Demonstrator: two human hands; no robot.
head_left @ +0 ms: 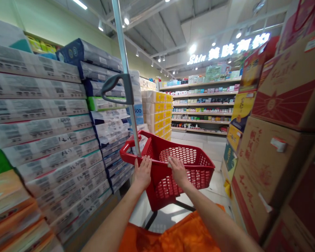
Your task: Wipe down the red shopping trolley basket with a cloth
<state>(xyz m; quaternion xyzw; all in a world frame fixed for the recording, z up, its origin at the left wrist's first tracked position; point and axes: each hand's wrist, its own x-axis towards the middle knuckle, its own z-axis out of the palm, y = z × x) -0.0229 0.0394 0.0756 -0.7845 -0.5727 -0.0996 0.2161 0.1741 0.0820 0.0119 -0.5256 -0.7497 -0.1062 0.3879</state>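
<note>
A red plastic shopping cart (157,192) with perforated basket sides stands right in front of me. My left hand (143,173) is at the cart's near rim, with its fingers over the edge close to the foot of a metal pole (124,52). Farther right along the same rim is my right hand (179,172), its fingers bent around a small white wad (169,162) that looks like cloth or tissue. The wad is mostly hidden by the fingers. A grey loop handle (117,89) is fixed to the pole above the cart.
Tall stacks of wrapped paper packs (47,115) line the left side. Cardboard cartons (267,157) are piled along the right. Yellow-and-white packs (160,112) stand beyond the cart, and stocked shelves (202,104) cross the back. Orange fabric (170,238) shows below my arms.
</note>
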